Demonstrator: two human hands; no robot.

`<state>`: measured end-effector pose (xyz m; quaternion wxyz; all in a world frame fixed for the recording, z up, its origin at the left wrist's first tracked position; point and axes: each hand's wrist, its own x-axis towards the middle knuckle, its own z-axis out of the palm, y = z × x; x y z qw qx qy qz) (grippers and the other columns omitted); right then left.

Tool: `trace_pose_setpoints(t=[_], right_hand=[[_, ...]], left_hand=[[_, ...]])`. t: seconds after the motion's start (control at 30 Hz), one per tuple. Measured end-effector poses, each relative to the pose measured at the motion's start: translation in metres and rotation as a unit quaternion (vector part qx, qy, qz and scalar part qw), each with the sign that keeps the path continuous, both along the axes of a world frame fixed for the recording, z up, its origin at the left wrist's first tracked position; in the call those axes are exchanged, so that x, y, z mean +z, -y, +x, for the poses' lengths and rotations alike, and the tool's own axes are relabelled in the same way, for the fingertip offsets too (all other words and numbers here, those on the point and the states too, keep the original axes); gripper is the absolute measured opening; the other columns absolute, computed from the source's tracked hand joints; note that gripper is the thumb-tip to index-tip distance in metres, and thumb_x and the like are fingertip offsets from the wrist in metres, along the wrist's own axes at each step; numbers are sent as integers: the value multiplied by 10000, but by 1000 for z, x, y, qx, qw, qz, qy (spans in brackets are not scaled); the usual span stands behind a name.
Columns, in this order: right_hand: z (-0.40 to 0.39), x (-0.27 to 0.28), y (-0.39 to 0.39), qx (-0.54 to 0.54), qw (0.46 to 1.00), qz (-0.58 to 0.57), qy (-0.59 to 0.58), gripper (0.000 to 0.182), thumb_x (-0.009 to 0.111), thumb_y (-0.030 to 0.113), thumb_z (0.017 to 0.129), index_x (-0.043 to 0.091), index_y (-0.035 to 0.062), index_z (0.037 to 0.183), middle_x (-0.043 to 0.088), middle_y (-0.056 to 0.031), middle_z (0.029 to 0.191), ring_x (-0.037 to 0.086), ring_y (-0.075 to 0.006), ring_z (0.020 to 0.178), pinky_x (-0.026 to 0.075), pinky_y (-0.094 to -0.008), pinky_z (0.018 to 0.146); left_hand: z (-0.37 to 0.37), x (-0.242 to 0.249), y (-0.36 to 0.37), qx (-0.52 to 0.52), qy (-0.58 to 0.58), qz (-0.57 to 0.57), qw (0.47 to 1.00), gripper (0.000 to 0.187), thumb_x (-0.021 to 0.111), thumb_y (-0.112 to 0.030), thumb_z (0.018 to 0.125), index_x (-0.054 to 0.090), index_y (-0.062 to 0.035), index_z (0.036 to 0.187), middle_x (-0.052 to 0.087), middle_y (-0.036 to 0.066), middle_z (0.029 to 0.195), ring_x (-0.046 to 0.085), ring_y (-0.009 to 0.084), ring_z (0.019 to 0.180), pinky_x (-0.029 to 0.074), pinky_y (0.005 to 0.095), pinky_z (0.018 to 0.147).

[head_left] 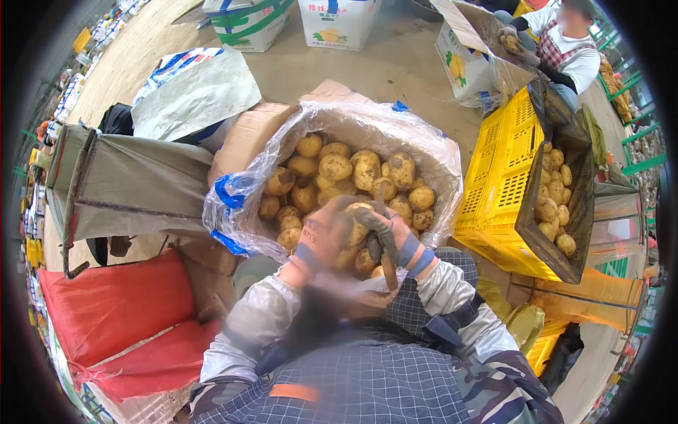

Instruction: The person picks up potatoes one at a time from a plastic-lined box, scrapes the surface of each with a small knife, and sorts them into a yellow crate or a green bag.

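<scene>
Both gloved hands are close together over the near edge of a box lined with clear plastic. The box holds many potatoes. My left hand is blurred, its fingers curled against a potato between the hands. My right hand, in a glove with dark fingers, is closed around the other side of that potato. A thin brown curved strip runs down beside my right hand; what it belongs to is unclear.
Stacked yellow crates stand right, beside a dark-edged tray of potatoes. Red sacks lie left, below a grey cloth holder. White cartons stand ahead. Another person handles potatoes at the upper right.
</scene>
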<state>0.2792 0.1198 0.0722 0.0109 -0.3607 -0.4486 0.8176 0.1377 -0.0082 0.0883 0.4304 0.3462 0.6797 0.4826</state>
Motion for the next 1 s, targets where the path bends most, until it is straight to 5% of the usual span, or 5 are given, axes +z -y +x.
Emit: trace_pose_setpoints(t=[0.27, 0.4, 0.67, 0.83, 1.0], right_hand=[[6, -6, -24, -65, 992, -21, -105, 403, 636, 362, 962, 646, 39, 1203, 665, -77, 1087, 654, -180, 891, 558, -322, 740], [6, -14, -37, -186, 968, 142, -95, 394, 553, 408, 959, 637, 67, 1138, 663, -87, 834, 553, -156, 562, 453, -282, 504], [3, -8, -27, -205, 966, 137, -79, 394, 554, 418, 937, 618, 77, 1124, 645, -93, 777, 507, -147, 477, 430, -288, 452], [4, -16, -22, -164, 976, 118, -85, 407, 555, 374, 939, 631, 40, 1159, 664, -71, 805, 525, -147, 478, 433, -284, 435], [-7, 12, -8, -108, 976, 153, -110, 535, 626, 276, 878, 552, 19, 1342, 685, -63, 879, 550, -116, 513, 444, -258, 452]], left_hand=[[-32, -42, -17, 138, 83, 124, 979, 538, 701, -264, 918, 528, 14, 1345, 646, 103, 1103, 607, 169, 997, 524, 326, 898], [-79, -76, -2, 197, -120, 90, 969, 817, 797, -341, 844, 414, 12, 1472, 504, 236, 1430, 508, 332, 1311, 433, 394, 1080], [-89, -59, 7, 211, -324, 20, 922, 376, 678, -211, 938, 643, -21, 1261, 676, 157, 1225, 611, 290, 1147, 454, 376, 1020], [-73, -71, -4, 189, -158, 97, 964, 341, 656, -280, 965, 677, -13, 1175, 700, 185, 1148, 664, 336, 1023, 503, 383, 929], [-37, -37, -11, 24, 41, 104, 993, 478, 639, -353, 980, 572, -29, 1325, 675, 96, 1101, 641, 142, 915, 528, 301, 809]])
